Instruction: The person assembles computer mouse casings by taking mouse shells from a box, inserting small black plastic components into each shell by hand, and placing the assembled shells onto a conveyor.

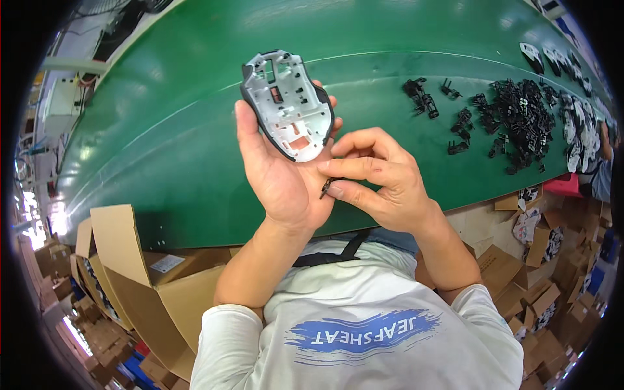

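Observation:
My left hand (284, 185) is wrapped round a computer mouse shell (288, 104), white inside with black sides, its hollow face turned up. Thumb and fingers grip the shell's two edges. Close by the left palm, my right hand (380, 174) pinches a small black plastic part (327, 187) between thumb and forefinger. That part is below the rounded end of the shell and apart from it. A heap of similar black plastic parts (520, 120) lies on the green table to the right, with a few loose ones (421, 97) nearer my hands.
The green table (175, 130) spans the view. White and black mouse shells (582, 133) line its far right. An open cardboard box (140, 266) stands at the near left edge, and more boxes (539, 286) fill the floor at lower right. Another person's arm (606, 143) shows at the right rim.

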### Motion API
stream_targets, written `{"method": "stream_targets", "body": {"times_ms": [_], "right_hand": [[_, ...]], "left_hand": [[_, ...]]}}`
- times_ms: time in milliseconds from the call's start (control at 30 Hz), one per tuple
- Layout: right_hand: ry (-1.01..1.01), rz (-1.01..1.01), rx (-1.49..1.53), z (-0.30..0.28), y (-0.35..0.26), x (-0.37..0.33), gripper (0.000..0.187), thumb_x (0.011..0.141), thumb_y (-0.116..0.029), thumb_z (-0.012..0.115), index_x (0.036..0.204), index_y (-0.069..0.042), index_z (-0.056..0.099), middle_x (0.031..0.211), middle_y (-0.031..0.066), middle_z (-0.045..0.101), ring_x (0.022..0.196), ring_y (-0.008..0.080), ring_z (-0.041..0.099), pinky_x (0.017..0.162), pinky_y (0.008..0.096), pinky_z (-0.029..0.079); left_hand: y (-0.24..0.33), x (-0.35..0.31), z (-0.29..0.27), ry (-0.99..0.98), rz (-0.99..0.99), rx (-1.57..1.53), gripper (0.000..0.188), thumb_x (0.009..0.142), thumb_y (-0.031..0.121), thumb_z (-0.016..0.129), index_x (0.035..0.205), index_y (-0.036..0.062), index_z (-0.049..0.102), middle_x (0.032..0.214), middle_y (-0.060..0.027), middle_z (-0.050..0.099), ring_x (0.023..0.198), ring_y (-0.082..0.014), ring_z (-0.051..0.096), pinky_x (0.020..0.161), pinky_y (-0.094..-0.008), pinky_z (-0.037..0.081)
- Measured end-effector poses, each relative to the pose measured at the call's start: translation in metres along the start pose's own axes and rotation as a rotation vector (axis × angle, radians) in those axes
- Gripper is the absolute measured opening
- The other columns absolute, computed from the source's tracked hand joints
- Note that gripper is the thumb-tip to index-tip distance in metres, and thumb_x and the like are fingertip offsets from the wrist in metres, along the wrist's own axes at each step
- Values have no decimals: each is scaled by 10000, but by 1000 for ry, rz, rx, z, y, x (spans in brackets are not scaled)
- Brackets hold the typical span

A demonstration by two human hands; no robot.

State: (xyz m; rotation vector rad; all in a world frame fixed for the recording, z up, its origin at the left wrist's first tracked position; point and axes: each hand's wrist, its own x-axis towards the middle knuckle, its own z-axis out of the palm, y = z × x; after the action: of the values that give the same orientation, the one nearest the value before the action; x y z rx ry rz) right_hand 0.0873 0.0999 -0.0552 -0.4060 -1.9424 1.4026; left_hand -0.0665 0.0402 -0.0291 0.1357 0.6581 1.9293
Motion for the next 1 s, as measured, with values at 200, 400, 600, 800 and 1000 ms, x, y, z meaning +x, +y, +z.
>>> {"method": "stream_targets", "body": {"times_ms": [200,400,600,800,1000], "right_hand": [[-42,-17,9,13,-4,-12,287,870,-117,868,1152,-83,832,1165,118,725,1015,221,718,833,324,585],[113,-269,-222,6,0,-22,327,809,-113,901,1130,-122,836,1039,59,734,843,190,683,694,306,529],[139,-419,-276,7,12,-25,336,776,-98,903,1103,-122,829,1011,43,736,780,202,668,679,315,526],[158,-207,-18,20,7,-31,223,827,-99,885,1028,-58,797,988,78,794,827,228,736,741,344,563],[140,-97,-171,10,-7,-27,232,820,-81,900,1021,-37,793,962,72,811,829,230,752,742,344,574]], "left_hand": [[11,-7,-9,50,140,-46,584,1117,588,422,1444,137,598,1335,-125,678,1180,-327,637,960,-459,524],[2,-2,-8,-24,174,-104,587,1105,591,442,1444,141,604,1323,-132,679,1186,-348,621,963,-481,495],[-4,-10,-5,-63,-21,-219,583,1102,594,449,1457,158,603,1349,-139,663,1197,-349,608,958,-482,494],[4,-16,-5,-103,137,-136,608,1079,641,459,1463,190,600,1357,-137,656,1192,-351,610,946,-488,489],[5,-23,-6,-148,114,-122,643,1060,678,467,1457,190,600,1376,-134,650,1198,-350,616,949,-492,489]]}}
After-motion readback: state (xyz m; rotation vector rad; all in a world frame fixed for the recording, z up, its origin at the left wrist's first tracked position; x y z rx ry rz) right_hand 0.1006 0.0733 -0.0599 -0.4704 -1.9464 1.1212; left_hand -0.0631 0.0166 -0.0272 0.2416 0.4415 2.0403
